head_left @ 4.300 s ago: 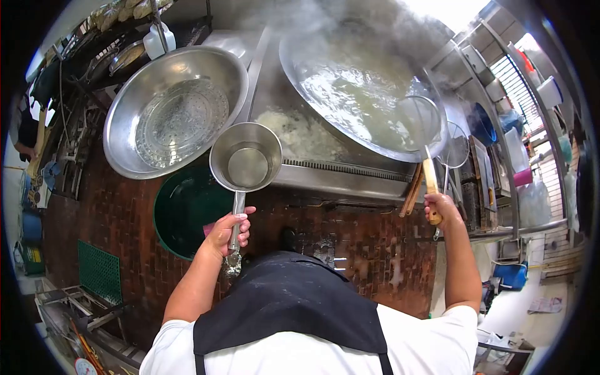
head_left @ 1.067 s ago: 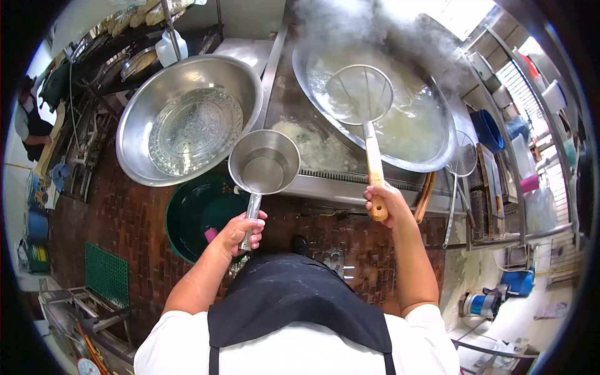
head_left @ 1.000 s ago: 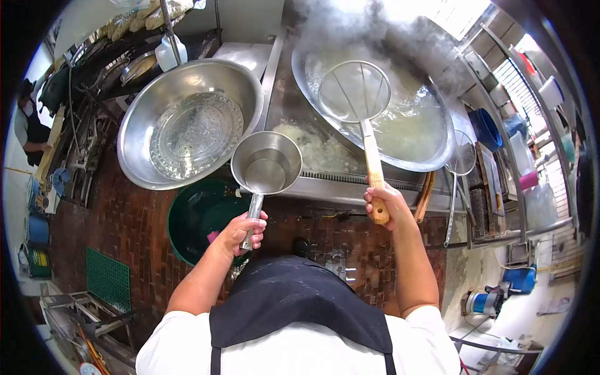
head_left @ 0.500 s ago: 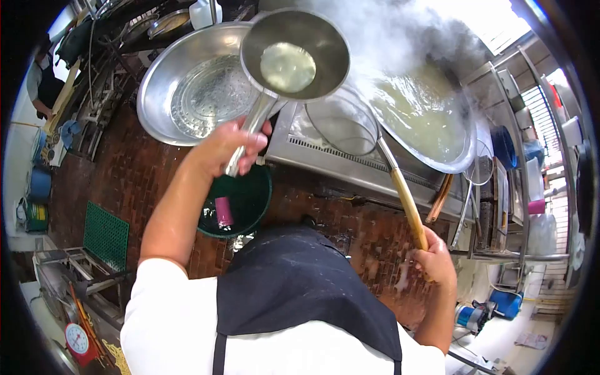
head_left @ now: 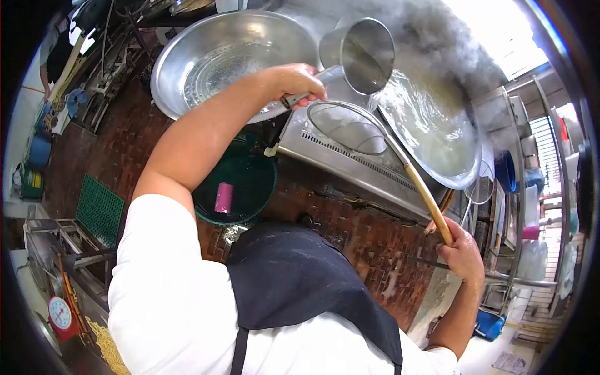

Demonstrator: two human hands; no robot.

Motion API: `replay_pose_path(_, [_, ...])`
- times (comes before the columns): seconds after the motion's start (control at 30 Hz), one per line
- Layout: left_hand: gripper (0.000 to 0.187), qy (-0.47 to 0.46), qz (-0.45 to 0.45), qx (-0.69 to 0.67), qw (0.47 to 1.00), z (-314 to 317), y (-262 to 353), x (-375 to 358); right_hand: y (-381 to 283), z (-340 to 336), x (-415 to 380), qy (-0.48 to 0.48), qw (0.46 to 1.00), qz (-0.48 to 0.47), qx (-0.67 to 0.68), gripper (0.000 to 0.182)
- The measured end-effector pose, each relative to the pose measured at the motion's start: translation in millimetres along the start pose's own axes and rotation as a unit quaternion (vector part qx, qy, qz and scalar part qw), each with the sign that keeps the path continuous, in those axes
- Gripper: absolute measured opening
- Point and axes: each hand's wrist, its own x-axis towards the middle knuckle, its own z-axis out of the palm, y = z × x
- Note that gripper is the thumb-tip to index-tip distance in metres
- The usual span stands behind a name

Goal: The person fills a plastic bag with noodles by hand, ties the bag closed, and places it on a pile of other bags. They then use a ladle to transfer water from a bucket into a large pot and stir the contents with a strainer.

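My left hand [head_left: 299, 84] is closed round the metal handle of a deep steel ladle [head_left: 369, 56]. The ladle is tipped, its mouth facing right, at the left edge of a steaming vat of cloudy liquid [head_left: 431, 125]. In my right hand [head_left: 461, 250] is the wooden handle of a round wire strainer [head_left: 347, 128], which lies over the steel counter between the vat and a wide metal basin [head_left: 165, 78]. Clear liquid with ripples sits in the basin. Steam partly hides the back of the vat.
Below the basin stands a dark green tub [head_left: 265, 187] with a pink cylinder [head_left: 224, 198] in it. The steel counter edge [head_left: 350, 172] runs in front of me. Racks are at right. A green mat [head_left: 100, 209] and red scale [head_left: 60, 313] are at left. A person's arm [head_left: 45, 78] shows far left.
My left hand has moved up and right, and the ladle has gone from upright with liquid inside to tipped over at the vat's edge. My right hand has shifted slightly right with the strainer.
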Motion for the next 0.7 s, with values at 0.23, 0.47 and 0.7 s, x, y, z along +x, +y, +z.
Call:
replay_pose_path(0.23, [0.03, -0.015, 0.006, 0.049, 0.999, 3, -5, 37, 10, 2, 3, 0.0, 1.0, -0.009, 0.025, 0.065])
replay_pose_path(0.47, [0.024, 0.039, -0.005, 0.131, 0.991, -24, -19, 36, 13, 4, 2, 0.004, 1.0, -0.011, 0.016, 0.063])
replay_pose_path(0.7, [0.024, 0.054, -0.006, 0.164, 0.985, -37, -35, 19, 21, 8, 6, 0.016, 0.999, -0.033, 0.036, 0.063])
